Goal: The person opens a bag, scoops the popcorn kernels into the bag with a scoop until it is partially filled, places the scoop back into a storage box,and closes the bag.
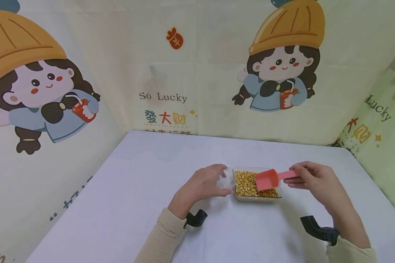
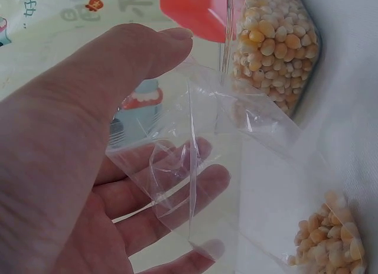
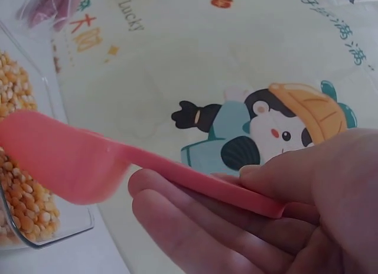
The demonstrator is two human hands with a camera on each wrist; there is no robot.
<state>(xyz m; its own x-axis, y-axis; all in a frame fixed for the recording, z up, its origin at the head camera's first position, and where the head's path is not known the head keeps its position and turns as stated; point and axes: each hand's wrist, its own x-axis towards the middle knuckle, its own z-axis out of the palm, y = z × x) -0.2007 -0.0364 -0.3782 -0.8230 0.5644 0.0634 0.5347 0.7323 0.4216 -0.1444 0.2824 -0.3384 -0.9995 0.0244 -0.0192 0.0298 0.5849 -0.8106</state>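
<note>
I see left hand [image 1: 202,182] gripping bag [image 1: 229,178], likely to spread its mouth; right hand [image 1: 317,179] pinches scoop [image 1: 270,178] over corn [image 1: 244,180] (scoop looks empty), box [image 1: 258,199] in from table's [image 1: 171,160] far edge.

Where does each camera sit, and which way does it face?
Head: on the head, facing forward and down at the container of corn; left hand, right hand and sleeves show.
Left wrist: on that wrist, facing the clear bag; left hand shows.
Right wrist: on that wrist, facing the scoop; right hand shows.
Shared: both wrist views show scoop and corn.
</note>
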